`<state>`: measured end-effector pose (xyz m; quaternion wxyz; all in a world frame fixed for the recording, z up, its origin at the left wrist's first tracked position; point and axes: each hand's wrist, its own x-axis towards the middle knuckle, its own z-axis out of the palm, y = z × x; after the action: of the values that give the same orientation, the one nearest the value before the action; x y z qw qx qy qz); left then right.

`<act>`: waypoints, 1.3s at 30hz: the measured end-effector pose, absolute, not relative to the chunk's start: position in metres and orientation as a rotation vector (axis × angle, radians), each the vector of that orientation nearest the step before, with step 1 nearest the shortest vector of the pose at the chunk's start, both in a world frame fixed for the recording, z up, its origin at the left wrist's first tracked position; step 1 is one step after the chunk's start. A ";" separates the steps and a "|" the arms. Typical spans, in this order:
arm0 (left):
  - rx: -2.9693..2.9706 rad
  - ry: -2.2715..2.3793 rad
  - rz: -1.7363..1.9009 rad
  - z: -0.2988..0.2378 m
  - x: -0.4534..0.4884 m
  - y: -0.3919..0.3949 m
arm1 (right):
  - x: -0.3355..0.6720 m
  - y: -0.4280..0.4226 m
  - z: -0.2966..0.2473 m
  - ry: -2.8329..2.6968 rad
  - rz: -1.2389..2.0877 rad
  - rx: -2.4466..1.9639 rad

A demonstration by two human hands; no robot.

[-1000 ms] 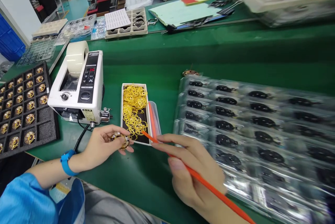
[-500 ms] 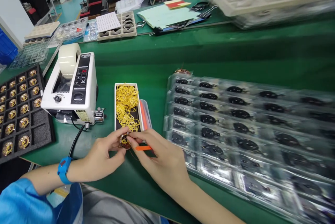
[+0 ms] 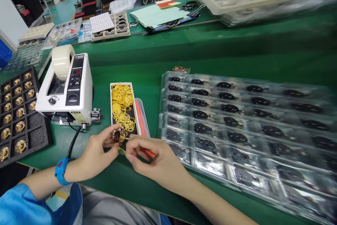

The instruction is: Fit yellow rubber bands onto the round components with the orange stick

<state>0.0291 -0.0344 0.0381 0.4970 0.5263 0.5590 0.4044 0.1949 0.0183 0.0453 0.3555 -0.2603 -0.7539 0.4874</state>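
The left hand point(image 3: 98, 151) is gripping a round copper-coloured metal disc point(image 3: 118, 135) between thumb and fingers, near side of a white rectangular box point(image 3: 131, 113) of yellow plastic rings point(image 3: 122, 93) on the green counter point(image 3: 126, 56). The right hand point(image 3: 158, 158) is pinching a thin yellow curved strip point(image 3: 121, 150) while an orange slender tool point(image 3: 149, 153) is resting within its curled fingers. The strip is lying between the two hands, its length running left to right and tipping slightly nearer at the right, and the disc is sitting just to its far left, closer to the left hand. The left fingers are covering the disc's underside; the right fingers are hiding the strip's right end and most of the tool. Whether the strip is touching the left thumb is hard to tell.
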 end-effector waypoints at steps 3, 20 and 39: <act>1.095 1.300 1.046 0.037 0.028 -0.030 | 0.201 0.024 0.051 -1.791 1.457 -0.793; 0.890 1.291 1.224 0.058 0.018 -0.026 | 0.293 0.080 0.070 -1.807 0.608 -1.467; 0.944 1.090 1.120 0.048 0.019 -0.031 | 0.357 0.109 0.006 -2.595 0.268 -1.289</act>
<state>0.0194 -0.0313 0.0478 0.6115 0.4091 0.4725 0.4853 0.3566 0.1091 0.0055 0.1156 -0.4399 -0.8859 0.0914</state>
